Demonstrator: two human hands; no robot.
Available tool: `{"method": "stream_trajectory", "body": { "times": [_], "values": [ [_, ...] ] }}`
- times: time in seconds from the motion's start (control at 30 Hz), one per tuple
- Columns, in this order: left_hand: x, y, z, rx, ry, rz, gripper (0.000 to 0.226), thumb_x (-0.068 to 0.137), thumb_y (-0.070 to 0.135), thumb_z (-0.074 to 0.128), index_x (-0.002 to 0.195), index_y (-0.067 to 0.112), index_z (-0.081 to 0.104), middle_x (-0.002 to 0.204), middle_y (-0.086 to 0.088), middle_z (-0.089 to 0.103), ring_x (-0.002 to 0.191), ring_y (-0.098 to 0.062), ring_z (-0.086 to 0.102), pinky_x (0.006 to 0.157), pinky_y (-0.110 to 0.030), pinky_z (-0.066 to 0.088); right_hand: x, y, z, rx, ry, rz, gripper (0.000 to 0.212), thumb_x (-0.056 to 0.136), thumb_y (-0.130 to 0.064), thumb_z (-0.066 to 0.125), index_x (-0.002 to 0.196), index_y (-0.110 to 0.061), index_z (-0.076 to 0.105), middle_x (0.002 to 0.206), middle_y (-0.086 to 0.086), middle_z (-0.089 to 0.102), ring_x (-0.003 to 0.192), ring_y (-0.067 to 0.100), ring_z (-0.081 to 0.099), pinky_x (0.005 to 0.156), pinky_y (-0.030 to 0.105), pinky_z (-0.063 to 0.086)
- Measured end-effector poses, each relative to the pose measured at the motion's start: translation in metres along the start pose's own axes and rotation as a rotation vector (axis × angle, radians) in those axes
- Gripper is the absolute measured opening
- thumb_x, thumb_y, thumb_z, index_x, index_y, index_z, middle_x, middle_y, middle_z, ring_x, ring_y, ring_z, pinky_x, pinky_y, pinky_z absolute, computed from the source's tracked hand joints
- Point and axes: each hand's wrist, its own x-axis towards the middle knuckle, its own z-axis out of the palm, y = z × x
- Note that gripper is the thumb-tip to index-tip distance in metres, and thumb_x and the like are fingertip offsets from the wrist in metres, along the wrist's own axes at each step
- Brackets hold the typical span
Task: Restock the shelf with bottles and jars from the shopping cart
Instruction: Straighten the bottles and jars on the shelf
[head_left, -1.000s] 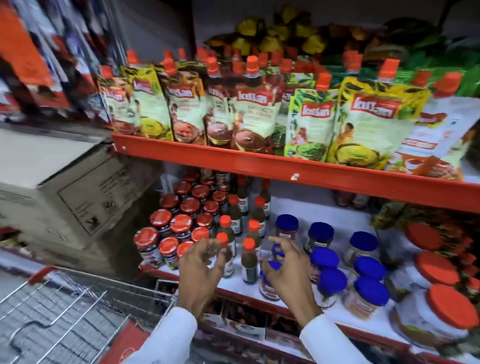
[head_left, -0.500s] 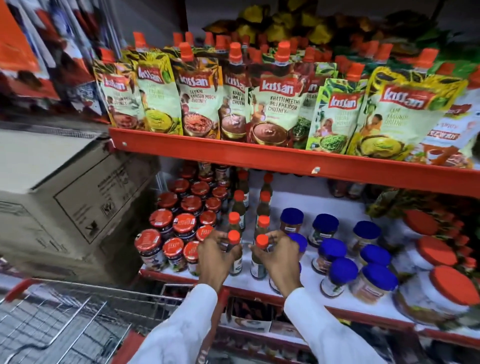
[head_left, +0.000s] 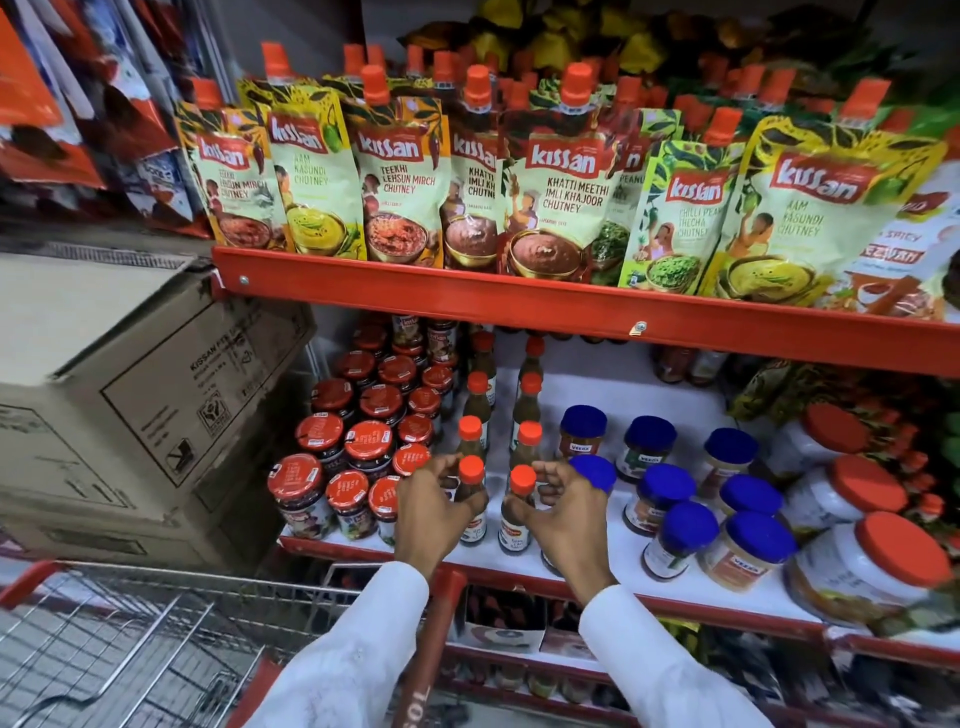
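Two orange-capped bottles, left bottle (head_left: 471, 506) pinched by left hand (head_left: 431, 512) fingers, right bottle (head_left: 518, 512) by right hand (head_left: 563, 514), Kissan chutney pouches (head_left: 563, 176) above.

pouches (head_left: 563, 171): glossy plastic | cart (head_left: 156, 639): bare wire metal | box (head_left: 130, 395): matt cardboard

I am looking down at a white shelf (head_left: 613, 395) with a red front edge. My left hand (head_left: 431, 512) is gripping a small orange-capped bottle (head_left: 471, 499) and my right hand (head_left: 563, 514) is gripping a second orange-capped bottle (head_left: 519, 506), both standing upright near the front. Red-lidded jars (head_left: 358, 436) are crowding the left side, and blue-lidded jars (head_left: 675, 499) are standing to the right. Chutney pouches (head_left: 561, 176) are lining the upper shelf. A wire shopping cart (head_left: 130, 639) is sitting at lower left, below a cardboard box (head_left: 130, 395).
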Motion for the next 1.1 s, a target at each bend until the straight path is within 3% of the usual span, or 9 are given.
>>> {"method": "stream_trajectory", "body": {
  "times": [0.1,0.2,0.47,0.63,0.7,0.8,0.87,0.97,1.1],
  "values": [
    [-0.002,-0.004,0.005,0.013,0.042,-0.037,0.037,0.064,0.032,0.089,0.096,0.022,0.075,0.088,0.007,0.078,0.082,-0.011,0.071,0.079,-0.036,0.061,-0.002,0.001,0.002,-0.008,0.011,0.012,0.03,0.066,-0.018,0.087,0.093,-0.02,0.072,0.084,-0.008,0.075,0.074,0.0,0.066,0.07,0.022,0.057],
    [-0.004,-0.003,0.006,0.027,0.07,-0.026,0.024,0.068,0.026,0.085,0.09,0.021,0.075,0.082,0.007,0.078,0.076,-0.011,0.071,0.077,-0.039,0.061,-0.002,0.003,0.002,0.003,-0.005,0.024,0.025,0.068,-0.015,0.085,0.09,-0.02,0.073,0.08,-0.008,0.076,0.071,0.002,0.069,0.073,0.031,0.062],
    [-0.004,-0.003,0.008,0.028,0.072,0.007,0.02,0.071,0.02,0.083,0.089,0.017,0.076,0.082,0.003,0.078,0.074,-0.014,0.071,0.077,-0.038,0.061,-0.001,0.003,0.0,-0.012,-0.018,0.006,0.026,0.069,-0.014,0.085,0.092,-0.02,0.074,0.08,-0.01,0.076,0.07,-0.001,0.07,0.074,0.027,0.062],
    [-0.005,-0.004,0.009,0.041,0.06,0.014,0.03,0.071,0.021,0.085,0.098,0.015,0.074,0.093,0.0,0.079,0.087,-0.019,0.071,0.081,-0.029,0.054,-0.002,0.001,-0.003,-0.02,-0.035,0.001,0.032,0.068,-0.015,0.086,0.097,-0.018,0.074,0.085,-0.008,0.075,0.073,-0.001,0.068,0.075,0.025,0.061],
    [-0.008,-0.004,0.008,0.059,0.063,0.014,0.042,0.07,0.025,0.086,0.109,0.019,0.072,0.103,0.001,0.077,0.098,-0.019,0.07,0.084,-0.027,0.052,-0.003,0.003,-0.011,-0.023,-0.052,0.005,0.04,0.067,-0.018,0.088,0.104,-0.016,0.072,0.091,-0.005,0.073,0.079,0.004,0.066,0.073,0.018,0.057],
    [-0.025,0.003,0.007,0.006,0.161,0.034,0.055,0.073,0.019,0.083,0.124,0.022,0.064,0.121,0.001,0.071,0.11,-0.019,0.065,0.095,-0.036,0.055,-0.008,0.013,-0.036,-0.035,-0.069,0.028,0.049,0.066,-0.02,0.089,0.111,-0.015,0.069,0.098,-0.001,0.073,0.085,0.011,0.068,0.075,0.017,0.055],
    [-0.043,0.017,0.011,-0.016,0.262,0.111,0.048,0.075,0.013,0.078,0.119,0.025,0.064,0.117,0.002,0.067,0.105,-0.019,0.062,0.092,-0.039,0.055,-0.016,0.025,-0.063,-0.05,-0.05,0.039,0.047,0.067,-0.018,0.088,0.111,-0.017,0.069,0.097,-0.003,0.073,0.084,0.009,0.069,0.074,0.016,0.056],
    [-0.065,0.041,0.028,-0.028,0.345,0.225,0.035,0.075,0.006,0.072,0.105,0.022,0.066,0.104,0.002,0.059,0.089,-0.017,0.059,0.08,-0.031,0.051,-0.025,0.048,-0.109,-0.089,0.016,0.068,0.043,0.07,-0.013,0.085,0.11,-0.017,0.07,0.098,-0.004,0.073,0.083,0.007,0.068,0.071,0.01,0.051],
    [-0.077,0.068,0.07,-0.055,0.292,0.285,0.025,0.076,0.011,0.067,0.099,0.019,0.066,0.096,0.001,0.056,0.078,-0.022,0.06,0.071,-0.03,0.05,-0.023,0.079,-0.165,-0.123,0.085,0.146,0.042,0.073,-0.003,0.079,0.112,-0.013,0.068,0.1,0.003,0.075,0.079,0.007,0.067,0.068,0.01,0.048]
  ]
}}
